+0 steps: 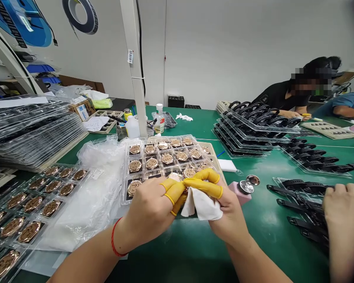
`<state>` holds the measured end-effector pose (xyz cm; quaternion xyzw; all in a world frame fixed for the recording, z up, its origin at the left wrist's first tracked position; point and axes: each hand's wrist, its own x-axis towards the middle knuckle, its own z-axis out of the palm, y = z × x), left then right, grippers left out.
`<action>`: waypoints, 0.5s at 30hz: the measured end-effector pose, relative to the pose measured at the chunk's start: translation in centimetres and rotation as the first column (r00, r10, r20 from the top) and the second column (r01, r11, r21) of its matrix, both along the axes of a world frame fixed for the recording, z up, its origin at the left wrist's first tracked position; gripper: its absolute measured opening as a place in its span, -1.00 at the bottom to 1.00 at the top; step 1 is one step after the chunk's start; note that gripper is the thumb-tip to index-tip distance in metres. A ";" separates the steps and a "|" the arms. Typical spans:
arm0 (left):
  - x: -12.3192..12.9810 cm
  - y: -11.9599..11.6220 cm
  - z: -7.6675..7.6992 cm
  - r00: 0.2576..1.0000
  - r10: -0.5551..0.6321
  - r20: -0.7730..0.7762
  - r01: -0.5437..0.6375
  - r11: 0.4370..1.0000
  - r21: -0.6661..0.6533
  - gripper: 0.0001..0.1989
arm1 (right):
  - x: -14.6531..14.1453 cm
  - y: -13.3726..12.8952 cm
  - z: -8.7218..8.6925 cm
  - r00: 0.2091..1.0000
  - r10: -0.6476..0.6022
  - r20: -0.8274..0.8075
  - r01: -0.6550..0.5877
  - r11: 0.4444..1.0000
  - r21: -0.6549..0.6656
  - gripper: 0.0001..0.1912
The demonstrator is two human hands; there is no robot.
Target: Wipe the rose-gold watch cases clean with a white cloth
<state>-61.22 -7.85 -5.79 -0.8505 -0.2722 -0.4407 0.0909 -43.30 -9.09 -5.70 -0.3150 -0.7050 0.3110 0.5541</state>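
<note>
Both hands meet over the front edge of a clear tray (141, 173) of round rose-gold watch parts. Yellow finger cots cover several fingertips. My left hand (155, 206) is closed, its fingers pinched against those of the other hand; what lies between them is hidden. In my right hand (224, 204) a white cloth (205, 205) hangs from the closed fingers. Just right of the hands stands a pink bottle (238, 192) with a metal cap. A red string is around the left wrist.
More watch parts lie in a tray (32, 202) at left, beside plastic bags (85, 196). Stacked trays of black straps (250, 125) stand at right. Another person's hand (345, 212) is at the right edge; two people sit beyond. A metal post (137, 78) rises behind.
</note>
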 end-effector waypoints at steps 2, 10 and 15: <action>0.1 -0.2 0.1 1.000 -0.002 0.015 0.001 0.999 0.035 -0.89 | -0.2 -0.2 -0.1 1.000 -0.021 0.021 0.021 1.000 -0.010 -0.69; 1.1 -0.4 -0.2 0.994 0.049 -0.098 -0.031 0.983 0.178 -0.68 | -0.7 0.0 -0.7 0.979 -0.186 0.086 0.189 0.982 -0.027 -0.90; 1.4 0.2 -0.6 0.977 0.038 -0.210 0.003 0.982 0.188 -0.70 | 0.2 1.3 -0.3 0.972 -0.136 0.192 0.173 0.966 -0.190 -0.85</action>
